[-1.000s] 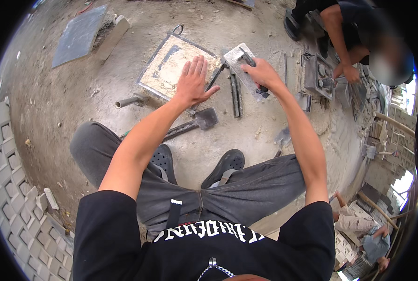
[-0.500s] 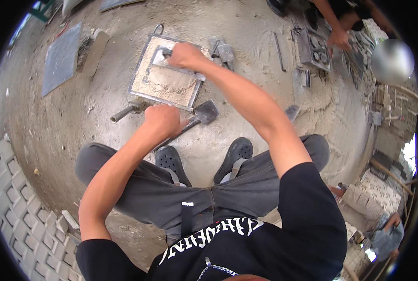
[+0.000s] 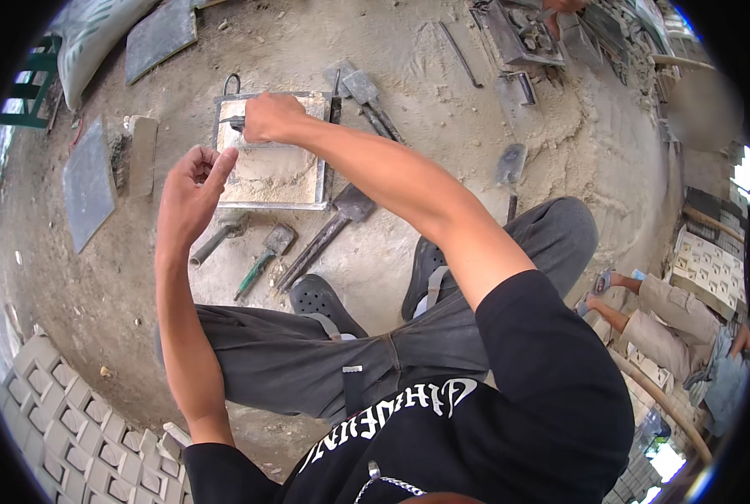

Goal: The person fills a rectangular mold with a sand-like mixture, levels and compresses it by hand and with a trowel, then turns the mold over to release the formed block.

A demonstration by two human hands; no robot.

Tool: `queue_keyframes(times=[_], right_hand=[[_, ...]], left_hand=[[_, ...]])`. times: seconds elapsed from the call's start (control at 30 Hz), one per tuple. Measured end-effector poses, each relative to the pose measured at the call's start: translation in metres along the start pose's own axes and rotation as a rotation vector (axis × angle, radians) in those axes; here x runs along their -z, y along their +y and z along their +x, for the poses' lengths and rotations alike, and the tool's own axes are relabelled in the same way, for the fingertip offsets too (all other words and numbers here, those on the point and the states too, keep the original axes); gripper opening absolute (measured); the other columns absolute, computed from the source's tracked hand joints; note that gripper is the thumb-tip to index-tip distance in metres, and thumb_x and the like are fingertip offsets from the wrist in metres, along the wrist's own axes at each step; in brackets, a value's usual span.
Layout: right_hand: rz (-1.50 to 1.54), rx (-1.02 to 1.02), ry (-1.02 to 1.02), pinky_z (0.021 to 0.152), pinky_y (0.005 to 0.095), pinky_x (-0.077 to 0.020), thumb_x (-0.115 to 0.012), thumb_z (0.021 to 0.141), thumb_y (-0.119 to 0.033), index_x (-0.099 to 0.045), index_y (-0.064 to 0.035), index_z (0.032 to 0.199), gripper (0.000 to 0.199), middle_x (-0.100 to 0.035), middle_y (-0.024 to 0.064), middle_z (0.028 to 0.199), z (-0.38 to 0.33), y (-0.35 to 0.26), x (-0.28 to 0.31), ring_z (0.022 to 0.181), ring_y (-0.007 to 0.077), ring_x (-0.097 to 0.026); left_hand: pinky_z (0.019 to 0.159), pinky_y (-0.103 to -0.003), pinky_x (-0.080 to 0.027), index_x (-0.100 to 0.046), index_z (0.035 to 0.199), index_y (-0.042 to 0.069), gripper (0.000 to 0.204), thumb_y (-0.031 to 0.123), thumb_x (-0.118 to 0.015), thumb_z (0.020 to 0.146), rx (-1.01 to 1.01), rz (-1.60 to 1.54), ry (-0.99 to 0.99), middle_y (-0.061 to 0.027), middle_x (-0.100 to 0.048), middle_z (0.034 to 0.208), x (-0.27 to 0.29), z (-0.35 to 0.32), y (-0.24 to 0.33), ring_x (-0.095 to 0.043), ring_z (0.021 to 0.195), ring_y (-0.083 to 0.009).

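My right hand (image 3: 272, 118) is closed on the dark handle of a flat finishing trowel (image 3: 237, 123), over the pale, sandy mix (image 3: 286, 175) that fills a rectangular metal frame (image 3: 274, 206). Most of the trowel's blade is hidden by the hand or blends into the mix. My left hand (image 3: 188, 197) hovers at the frame's left side, holding nothing, its fingers loosely curled and thumb apart. Nearer me lie a long-handled, flat-bladed tool (image 3: 354, 204), a small green-handled trowel (image 3: 278, 241) and a short pipe (image 3: 211, 245).
Flat grey slabs (image 3: 89, 185) lie on the left. Beyond the frame are a block-headed tool (image 3: 360, 86), a bent bar (image 3: 460, 55) and a metal mould (image 3: 518, 34) near another person's hand. Patterned blocks (image 3: 55, 412) stand at lower left; another person (image 3: 665, 328) is at right.
My left hand has lifted off the tools near the frame, moved left and opened, uncovering the green-handled trowel. My right hand stays on the finishing trowel. The whole view has shifted.
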State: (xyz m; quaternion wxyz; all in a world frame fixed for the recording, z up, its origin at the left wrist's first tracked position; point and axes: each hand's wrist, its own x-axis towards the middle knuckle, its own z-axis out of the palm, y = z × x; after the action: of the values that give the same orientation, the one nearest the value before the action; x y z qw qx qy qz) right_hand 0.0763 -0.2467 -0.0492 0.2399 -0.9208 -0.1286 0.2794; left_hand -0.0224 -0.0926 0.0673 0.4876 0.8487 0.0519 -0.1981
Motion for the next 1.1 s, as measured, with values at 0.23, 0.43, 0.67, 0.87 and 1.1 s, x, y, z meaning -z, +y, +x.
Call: queue_keyframes(times=[0.23,0.43,0.67,0.87,1.1], right_hand=[[0.054,-0.008,-0.03,0.077,0.0431,-0.0569,-0.063,0.067,-0.014,-0.074,-0.0006,0.093,0.032,-0.071,0.021,0.098,0.01,0.0,0.004,0.093,0.0344,-0.071],[0.013,0.017,-0.021,0.079,0.043,-0.0568,-0.062,0.065,-0.014,-0.073,0.0013,0.093,0.034,-0.071,0.0223,0.097,0.01,-0.004,0.004,0.093,0.0362,-0.07],[-0.015,-0.019,-0.043,0.077,0.0421,-0.057,-0.061,0.066,-0.014,-0.072,0.0005,0.091,0.031,-0.071,0.0202,0.092,0.016,-0.002,0.004,0.087,0.034,-0.071],[-0.045,-0.013,-0.021,0.074,0.0427,-0.0566,-0.06,0.068,-0.016,-0.072,-0.0014,0.089,0.028,-0.072,0.0175,0.089,0.004,-0.011,0.009,0.084,0.0305,-0.071],[-0.126,-0.025,-0.08,0.075,0.0427,-0.0555,-0.059,0.073,-0.022,-0.071,-0.0003,0.081,0.027,-0.071,0.0173,0.083,0.03,-0.007,0.003,0.078,0.0312,-0.07]], left_hand=[[0.056,-0.021,-0.036,-0.058,0.078,0.003,0.043,0.042,-0.066,0.094,-0.023,-0.033,0.167,0.0043,-0.05,0.066,0.006,0.003,0.004,-0.043,0.061,-0.004],[0.052,-0.021,-0.031,-0.058,0.074,0.006,0.043,0.043,-0.065,0.094,-0.048,-0.054,0.276,0.0062,-0.045,0.062,0.019,0.003,0.008,-0.039,0.058,-0.0025],[0.051,-0.022,-0.025,-0.055,0.071,0.006,0.042,0.039,-0.066,0.095,-0.092,-0.135,0.277,0.0092,-0.042,0.063,0.016,0.009,0.006,-0.034,0.059,-0.0015],[0.052,-0.022,-0.028,-0.053,0.069,0.012,0.046,0.049,-0.062,0.095,-0.085,-0.102,0.323,0.006,-0.044,0.06,0.021,0.0,0.018,-0.037,0.056,-0.0031],[0.051,-0.021,-0.026,-0.05,0.065,0.013,0.05,0.053,-0.063,0.093,-0.122,-0.114,0.427,0.0072,-0.041,0.058,0.029,0.006,0.009,-0.034,0.055,-0.0017]])
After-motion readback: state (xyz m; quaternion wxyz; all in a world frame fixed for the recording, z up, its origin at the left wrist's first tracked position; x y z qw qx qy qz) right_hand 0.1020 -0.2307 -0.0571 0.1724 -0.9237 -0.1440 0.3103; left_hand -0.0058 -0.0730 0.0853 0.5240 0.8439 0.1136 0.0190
